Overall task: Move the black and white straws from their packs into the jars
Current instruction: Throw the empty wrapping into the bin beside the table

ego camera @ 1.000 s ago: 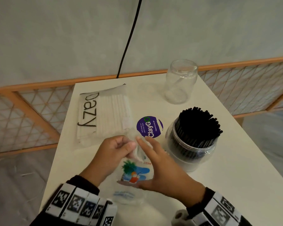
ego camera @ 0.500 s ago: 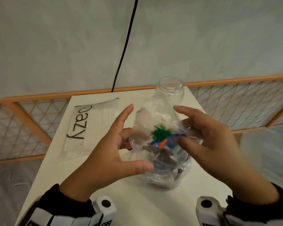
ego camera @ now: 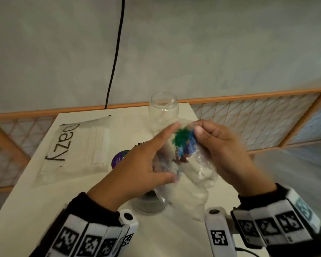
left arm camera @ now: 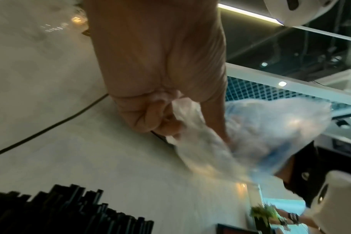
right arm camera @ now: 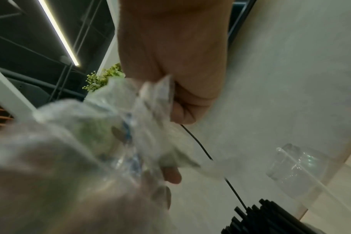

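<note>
Both hands hold a crumpled clear plastic pack [ego camera: 198, 169] with a green palm print in the air over the table. My left hand [ego camera: 167, 153] grips its left side, and the left wrist view shows its fingers [left arm camera: 150, 120] curled on the film [left arm camera: 260, 134]. My right hand [ego camera: 197, 127] pinches the top right of the pack [right arm camera: 110, 126]. Under the hands stands the jar of black straws [ego camera: 152, 203], mostly hidden; the straw tips [left arm camera: 60, 210] show from below. An empty glass jar [ego camera: 163, 110] stands at the back. The white straws lie in their pack [ego camera: 82, 145] at the left.
A purple round label [ego camera: 119, 158] lies between the white straw pack and the hands. A black cable [ego camera: 115, 52] hangs down the wall behind the table [ego camera: 35, 210]. A wooden lattice fence [ego camera: 248, 123] runs along the back and right.
The plastic pack has gone up from the table into the air. Both hands have closed in on it and crumpled it. The head view has tilted upward.
</note>
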A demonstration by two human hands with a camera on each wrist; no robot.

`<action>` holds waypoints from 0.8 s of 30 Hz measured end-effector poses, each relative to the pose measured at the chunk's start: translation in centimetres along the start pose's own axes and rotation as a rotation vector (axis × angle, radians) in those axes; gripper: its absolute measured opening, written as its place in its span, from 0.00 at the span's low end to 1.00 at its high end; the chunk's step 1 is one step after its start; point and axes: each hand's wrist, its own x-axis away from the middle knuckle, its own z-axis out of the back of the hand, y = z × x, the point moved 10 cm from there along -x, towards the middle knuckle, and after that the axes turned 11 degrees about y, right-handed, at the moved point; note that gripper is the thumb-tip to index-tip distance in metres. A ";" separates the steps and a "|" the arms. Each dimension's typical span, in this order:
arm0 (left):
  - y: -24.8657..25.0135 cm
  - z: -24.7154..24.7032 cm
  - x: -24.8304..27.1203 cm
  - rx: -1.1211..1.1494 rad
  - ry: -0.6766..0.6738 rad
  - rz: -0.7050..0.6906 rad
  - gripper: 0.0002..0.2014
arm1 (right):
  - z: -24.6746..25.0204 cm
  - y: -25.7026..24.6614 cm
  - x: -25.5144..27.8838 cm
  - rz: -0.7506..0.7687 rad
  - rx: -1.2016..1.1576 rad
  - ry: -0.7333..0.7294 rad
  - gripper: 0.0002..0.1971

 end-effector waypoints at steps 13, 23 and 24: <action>0.7 1.1 -0.2 0.050 0.240 -0.015 0.11 | -1.0 -1.9 5.3 0.324 0.740 -0.060 0.36; 3.2 -10.1 1.1 0.516 -0.249 0.078 0.24 | 10.2 0.9 8.7 0.113 0.369 0.478 0.10; 3.6 -11.0 0.9 0.531 -0.248 0.074 0.26 | 11.3 1.1 8.9 0.101 0.356 0.510 0.08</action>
